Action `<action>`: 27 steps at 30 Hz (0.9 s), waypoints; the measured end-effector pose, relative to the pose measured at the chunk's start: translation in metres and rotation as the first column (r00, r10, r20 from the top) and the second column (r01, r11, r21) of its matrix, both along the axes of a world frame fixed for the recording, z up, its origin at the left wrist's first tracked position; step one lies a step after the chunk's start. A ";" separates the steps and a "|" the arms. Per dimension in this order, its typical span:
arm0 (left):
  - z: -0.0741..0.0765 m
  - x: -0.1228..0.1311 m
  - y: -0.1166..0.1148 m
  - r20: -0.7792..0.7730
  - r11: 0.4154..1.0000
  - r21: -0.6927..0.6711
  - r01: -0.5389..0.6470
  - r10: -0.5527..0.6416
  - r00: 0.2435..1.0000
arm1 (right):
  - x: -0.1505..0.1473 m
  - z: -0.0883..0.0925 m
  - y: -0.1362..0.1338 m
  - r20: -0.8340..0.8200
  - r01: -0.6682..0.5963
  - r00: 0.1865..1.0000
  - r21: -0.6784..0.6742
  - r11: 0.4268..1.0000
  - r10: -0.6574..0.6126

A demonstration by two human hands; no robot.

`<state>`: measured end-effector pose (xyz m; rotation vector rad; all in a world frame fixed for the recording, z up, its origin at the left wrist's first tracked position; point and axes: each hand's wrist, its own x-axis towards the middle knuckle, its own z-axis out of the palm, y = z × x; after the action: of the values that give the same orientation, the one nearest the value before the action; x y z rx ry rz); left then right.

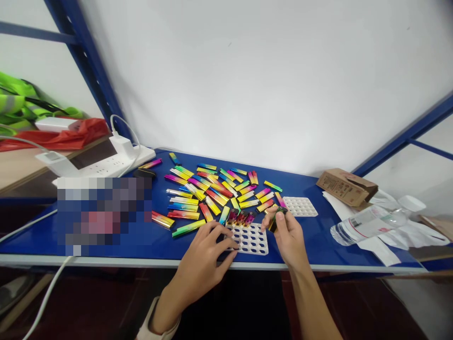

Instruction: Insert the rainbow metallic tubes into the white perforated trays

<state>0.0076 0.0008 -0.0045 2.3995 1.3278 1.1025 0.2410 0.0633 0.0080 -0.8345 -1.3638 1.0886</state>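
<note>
My right hand [286, 232] is shut on a short, flat stick with a dark, iridescent finish [276, 219], held just above the right side of a white perforated plastic tray [257, 245]. Several similar sticks [240, 218] stand in the tray's back row. My left hand [201, 269] rests at the tray's left edge with its fingers spread, and nothing shows in it. Left of the tray, a loose heap of rainbow-gradient sticks [208, 194] lies across the blue tabletop [300, 241]. A second white tray [300, 206] lies behind the right hand.
A white power strip [95, 163] with a plugged-in charger and cables sits at the table's back left. A pixelated patch [104, 216] hides the table's left part. At right are a cardboard box [347, 187], white papers and a plastic bottle [368, 225]. Blue shelf uprights frame the table.
</note>
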 end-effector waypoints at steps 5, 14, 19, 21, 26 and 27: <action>0.000 0.001 0.000 0.007 1.000 0.008 0.002 -0.002 1.000 | -0.001 0.003 -0.003 -0.074 -0.052 0.996 -0.114 0.992 0.043; 0.000 0.001 -0.001 0.009 1.000 0.006 0.004 -0.004 1.000 | -0.008 0.005 0.000 -0.176 -0.060 0.984 -0.282 0.958 0.010; 0.000 0.001 -0.001 0.006 1.000 0.002 0.004 -0.004 1.000 | -0.008 0.001 0.001 -0.166 -0.042 0.986 -0.275 0.961 -0.005; 0.001 0.001 0.000 0.007 1.000 0.004 0.008 -0.008 1.000 | -0.008 0.000 0.000 -0.151 -0.027 0.988 -0.269 0.963 -0.015; 0.000 0.001 0.001 0.010 1.000 0.010 0.005 -0.005 1.000 | -0.007 0.001 -0.002 -0.131 -0.007 0.991 -0.280 0.960 -0.031; 0.000 0.001 0.001 0.010 1.000 0.010 0.004 -0.004 1.000 | -0.007 0.001 -0.002 -0.132 -0.001 0.991 -0.284 0.959 -0.038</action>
<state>0.0089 0.0013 -0.0048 2.3997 1.3165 1.1206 0.2338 0.0613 0.0086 -0.9595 -1.0981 1.3221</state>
